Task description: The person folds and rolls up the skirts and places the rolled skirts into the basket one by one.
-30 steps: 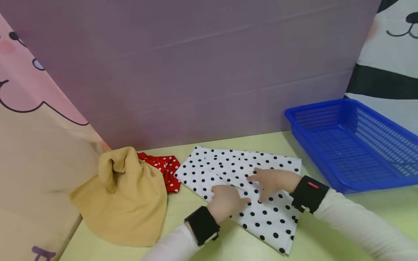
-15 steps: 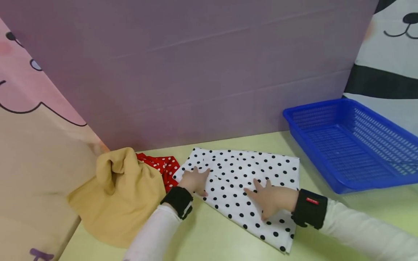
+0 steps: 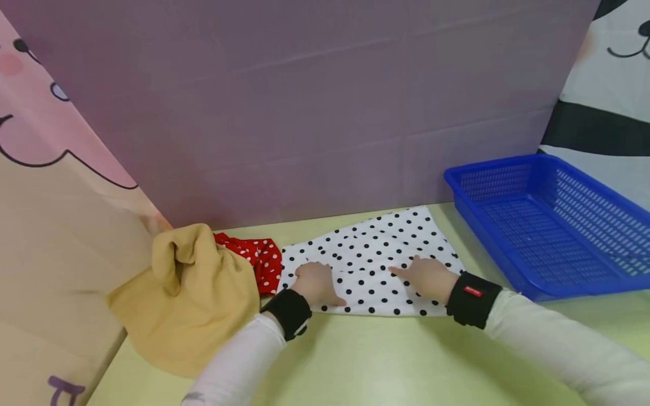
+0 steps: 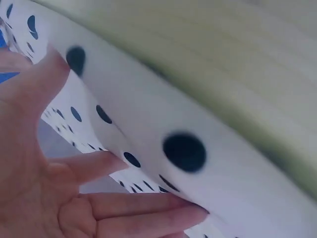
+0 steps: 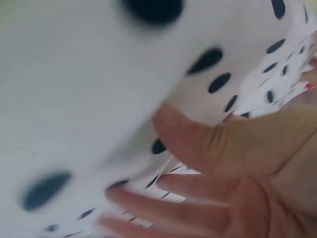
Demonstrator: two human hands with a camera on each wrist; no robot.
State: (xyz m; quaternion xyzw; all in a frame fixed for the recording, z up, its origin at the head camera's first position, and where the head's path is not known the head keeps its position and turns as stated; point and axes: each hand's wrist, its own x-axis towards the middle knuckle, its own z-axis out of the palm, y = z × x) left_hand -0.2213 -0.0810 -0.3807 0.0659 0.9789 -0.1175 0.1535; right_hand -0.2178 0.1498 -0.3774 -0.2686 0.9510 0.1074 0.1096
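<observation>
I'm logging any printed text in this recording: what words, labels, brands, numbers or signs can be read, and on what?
No text can be read with certainty.
Red label on the right black wristband: pale marks, too small to read.
Purple mark on the beige backdrop: cut off, no readable word.
Polka-dot cloth: dots, no lettering visible.

White cloth point(image 3: 370, 287), black dots; red cloth point(image 3: 266, 262), white dots; blue basket point(image 3: 548, 231).

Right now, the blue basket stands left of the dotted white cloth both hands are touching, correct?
Wrong side: the head view shows the blue basket right of the dotted white cloth the left hand and right hand are touching.
</observation>
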